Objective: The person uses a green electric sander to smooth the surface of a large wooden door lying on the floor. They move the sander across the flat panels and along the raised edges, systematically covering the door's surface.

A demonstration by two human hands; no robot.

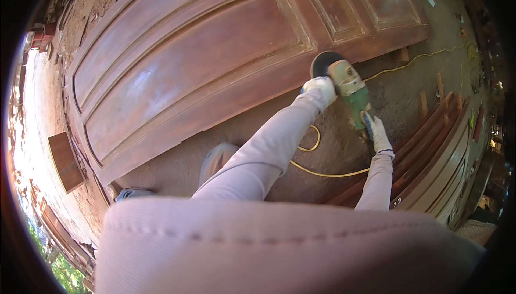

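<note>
single fisheye cam on the wearer's head, pointing down past the hands (321,86) at the wooden door (215,60), pretty close in, super wide and kinda bendy

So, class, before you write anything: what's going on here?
The person's gloved left hand holds a green and beige power tool close to its round dark disc, while the gloved right hand holds it farther back. The disc is over the near edge of a large brown panelled door; whether it touches the wood is unclear. A yellow cord curves along the ground, and long boards lie at the right.
</note>
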